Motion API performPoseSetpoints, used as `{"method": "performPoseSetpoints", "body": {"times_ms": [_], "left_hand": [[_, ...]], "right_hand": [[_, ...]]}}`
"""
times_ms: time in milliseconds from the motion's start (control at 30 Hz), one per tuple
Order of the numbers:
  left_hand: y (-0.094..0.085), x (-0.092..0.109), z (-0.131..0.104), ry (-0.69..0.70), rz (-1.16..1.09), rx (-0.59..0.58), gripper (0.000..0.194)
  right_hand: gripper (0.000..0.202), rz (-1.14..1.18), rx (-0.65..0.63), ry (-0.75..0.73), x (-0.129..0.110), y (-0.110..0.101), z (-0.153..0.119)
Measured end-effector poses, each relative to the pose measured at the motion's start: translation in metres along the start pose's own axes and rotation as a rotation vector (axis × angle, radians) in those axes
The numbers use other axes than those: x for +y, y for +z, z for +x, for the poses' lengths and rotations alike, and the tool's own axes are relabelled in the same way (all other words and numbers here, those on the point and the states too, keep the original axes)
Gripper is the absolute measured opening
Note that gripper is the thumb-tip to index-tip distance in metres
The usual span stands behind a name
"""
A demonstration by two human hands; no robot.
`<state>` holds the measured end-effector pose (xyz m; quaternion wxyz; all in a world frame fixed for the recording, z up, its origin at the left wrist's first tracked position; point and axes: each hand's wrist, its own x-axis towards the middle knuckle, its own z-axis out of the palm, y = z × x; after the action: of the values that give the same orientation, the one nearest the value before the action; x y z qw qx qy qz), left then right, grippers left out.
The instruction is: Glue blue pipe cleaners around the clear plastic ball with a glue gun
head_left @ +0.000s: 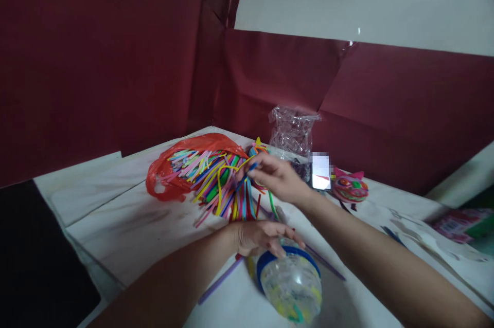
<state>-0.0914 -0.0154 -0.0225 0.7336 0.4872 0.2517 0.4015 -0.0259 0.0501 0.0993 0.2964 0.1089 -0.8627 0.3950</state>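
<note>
My left hand point(264, 238) rests over a clear, rounded plastic bottle point(295, 287) lying on the table, its fingers curled against the side. A blue pipe cleaner band point(264, 263) runs around the bottle, and yellow and green patches show on it. Above and beyond it, my right hand point(278, 176) pinches a blue pipe cleaner point(242, 182) between thumb and fingers. This hand hovers at the right side of a big heap of many-coloured pipe cleaners point(210, 179), which spills from a red plastic bag point(156, 181).
Purple pipe cleaners point(219, 280) lie beside the bottle. Crumpled clear plastic wrapping point(291, 130) stands by the maroon wall. A lit phone point(321, 171) leans near a pink decorated object point(350, 186). At right are scissors point(401, 217) and a pink-and-green packet point(457, 225) on the marbled table point(111, 199).
</note>
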Motion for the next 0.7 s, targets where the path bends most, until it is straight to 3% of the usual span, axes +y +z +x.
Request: {"method": "performPoseSetpoints", "body": {"times_ms": [100,167,200,267,333,400,467,533,700], "left_hand": [[0.002,0.001,0.004,-0.03,0.013,0.088,0.057],[0.005,0.0,0.006,0.003,0.029,0.137,0.058],[0.006,-0.001,0.007,0.014,0.035,0.146,0.059],[0.009,-0.004,0.007,0.026,0.047,0.153,0.061],[0.013,-0.006,0.007,0.036,0.078,0.157,0.065],[0.018,-0.007,0.007,0.081,0.188,0.173,0.067],[0.025,-0.005,0.008,0.09,0.317,0.169,0.067],[0.032,-0.002,0.009,0.105,0.463,0.173,0.068],[0.046,0.009,0.015,0.089,0.675,0.183,0.067]], "right_hand": [[0.011,0.017,0.351,-0.146,-0.054,-0.028,-0.007],[0.008,-0.146,0.558,-0.221,-0.087,-0.044,-0.025],[0.007,-0.277,0.583,-0.208,-0.1,-0.049,-0.037],[0.005,-0.595,0.514,-0.116,-0.116,-0.056,-0.066],[0.004,-0.763,0.304,0.031,-0.119,-0.055,-0.096],[0.01,-0.76,0.091,0.168,-0.113,-0.048,-0.125],[0.015,-0.719,-0.018,0.295,-0.103,-0.041,-0.149],[0.018,-0.687,-0.064,0.358,-0.095,-0.036,-0.167],[0.014,-0.55,-0.005,0.386,-0.096,-0.038,-0.19]]}}
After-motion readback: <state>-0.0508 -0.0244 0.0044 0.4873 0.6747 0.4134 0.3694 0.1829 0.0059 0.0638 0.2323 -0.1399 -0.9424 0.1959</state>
